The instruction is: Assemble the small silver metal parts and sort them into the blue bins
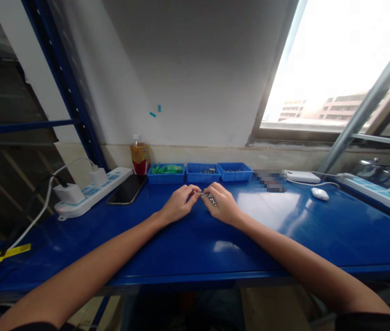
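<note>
Head view, hands point(224, 205) close together, small metal pieces point(211, 199) held

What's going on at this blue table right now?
A person is working bare-handed at the blue table. Their right hand is curled around a cluster of small metallic pieces, and the fingertips of their left hand meet it at the thumb side; whatever is between the fingertips is too small to make out. Behind the hands, three blue trays stand in a row by the wall: the left one holds green items, the other two small pieces.
</note>
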Tool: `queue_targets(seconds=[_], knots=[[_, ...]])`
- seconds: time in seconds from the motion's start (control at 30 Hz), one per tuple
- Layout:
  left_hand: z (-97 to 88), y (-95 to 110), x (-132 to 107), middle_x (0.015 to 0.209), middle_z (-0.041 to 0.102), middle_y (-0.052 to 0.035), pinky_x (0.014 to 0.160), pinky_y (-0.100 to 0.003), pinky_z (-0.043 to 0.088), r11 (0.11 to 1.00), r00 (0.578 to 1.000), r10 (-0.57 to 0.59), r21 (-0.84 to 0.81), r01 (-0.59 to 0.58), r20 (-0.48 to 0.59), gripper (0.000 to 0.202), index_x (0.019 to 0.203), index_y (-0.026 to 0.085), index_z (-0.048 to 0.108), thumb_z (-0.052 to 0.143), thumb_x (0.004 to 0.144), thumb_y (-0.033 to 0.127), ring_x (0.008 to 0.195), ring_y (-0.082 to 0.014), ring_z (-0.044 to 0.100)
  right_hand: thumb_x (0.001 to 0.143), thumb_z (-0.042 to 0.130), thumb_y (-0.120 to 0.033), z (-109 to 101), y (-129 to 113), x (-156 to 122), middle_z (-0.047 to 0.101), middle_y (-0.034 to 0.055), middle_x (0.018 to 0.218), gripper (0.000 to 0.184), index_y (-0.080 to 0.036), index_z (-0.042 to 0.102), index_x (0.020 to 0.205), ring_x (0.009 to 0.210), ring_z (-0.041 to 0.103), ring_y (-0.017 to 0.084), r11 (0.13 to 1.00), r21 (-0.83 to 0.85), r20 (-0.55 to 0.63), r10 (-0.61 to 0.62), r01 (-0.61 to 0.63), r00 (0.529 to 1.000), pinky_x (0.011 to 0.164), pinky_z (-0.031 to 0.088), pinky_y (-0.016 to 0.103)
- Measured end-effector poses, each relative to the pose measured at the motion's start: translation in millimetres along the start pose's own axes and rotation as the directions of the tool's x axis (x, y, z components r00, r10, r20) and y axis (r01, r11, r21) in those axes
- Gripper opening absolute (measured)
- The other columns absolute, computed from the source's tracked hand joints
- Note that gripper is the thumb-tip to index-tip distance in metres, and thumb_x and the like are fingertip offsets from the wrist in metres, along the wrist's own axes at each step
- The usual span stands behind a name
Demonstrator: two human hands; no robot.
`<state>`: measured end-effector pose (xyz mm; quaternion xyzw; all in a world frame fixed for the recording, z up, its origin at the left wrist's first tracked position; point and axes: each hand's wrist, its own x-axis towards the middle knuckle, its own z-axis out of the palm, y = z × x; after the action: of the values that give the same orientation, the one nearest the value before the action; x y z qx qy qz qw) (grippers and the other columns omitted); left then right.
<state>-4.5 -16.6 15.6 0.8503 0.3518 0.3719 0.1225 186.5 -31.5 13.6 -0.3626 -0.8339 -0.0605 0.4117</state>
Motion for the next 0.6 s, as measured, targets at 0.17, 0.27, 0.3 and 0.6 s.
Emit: queue_targets(seconds=[0.17,0.27,0.3,0.6], knots=[[1.6,-1.7,-1.1,0.09,0.061,-0.0039,0.073,-0.028,0.046,0.999,0.998,0.048,-0.003,-0.048,-0.031,0.025,0.107,0.019,0.054,0.054,0.086,0.033,0.084,-0.017,0.059,0.09,0.048,-0.027,-0.7,0.8,0.5,0.057,0.0062,0.084,0.012,-0.02,0.057,0.085,0.08,0.056,0.018,1.0,0.007,-0.014,0.012,-0.012,1.0,0.074,0.047,0.031],[1.7,-2.4,-0.6,0.088,0.061,-0.004,0.076,-0.029,0.046,0.996,0.996,0.084,0.029,-0.083,-0.036,0.019,0.099,0.018,0.055,0.05,0.089,0.033,0.083,-0.0167,0.058,0.091,0.047,-0.027,-1.7,-0.5,0.6,0.056,0.0059,0.082,0.016,-0.02,0.057,0.082,0.078,0.055,0.017,1.0,0.006,-0.006,0.011,-0.011,1.0,0.074,0.047,0.031],[1.7,-2.5,-0.4,0.088,0.061,-0.004,0.076,-0.029,0.045,0.995,0.995,0.088,0.04,-0.087,-0.036,0.019,0.098,0.018,0.056,0.049,0.09,0.034,0.083,-0.0166,0.057,0.091,0.046,-0.027,-2.0,-0.9,0.6,0.056,0.0057,0.082,0.016,-0.02,0.057,0.082,0.078,0.055,0.017,1.0,0.005,-0.003,0.013,-0.013,1.0,0.074,0.047,0.03],[0.1,-1.0,0.2,0.087,0.062,-0.005,0.076,-0.029,0.043,0.991,0.995,0.098,0.086,-0.098,0.002,0.027,0.09,0.017,0.057,0.037,0.095,0.034,0.084,-0.0175,0.057,0.087,0.052,-0.026,-1.8,0.8,-0.1,0.058,0.0066,0.088,0.012,-0.02,0.055,0.097,0.082,0.056,0.019,0.999,0.017,-0.01,-0.036,0.037,0.999,0.075,0.047,0.031]])
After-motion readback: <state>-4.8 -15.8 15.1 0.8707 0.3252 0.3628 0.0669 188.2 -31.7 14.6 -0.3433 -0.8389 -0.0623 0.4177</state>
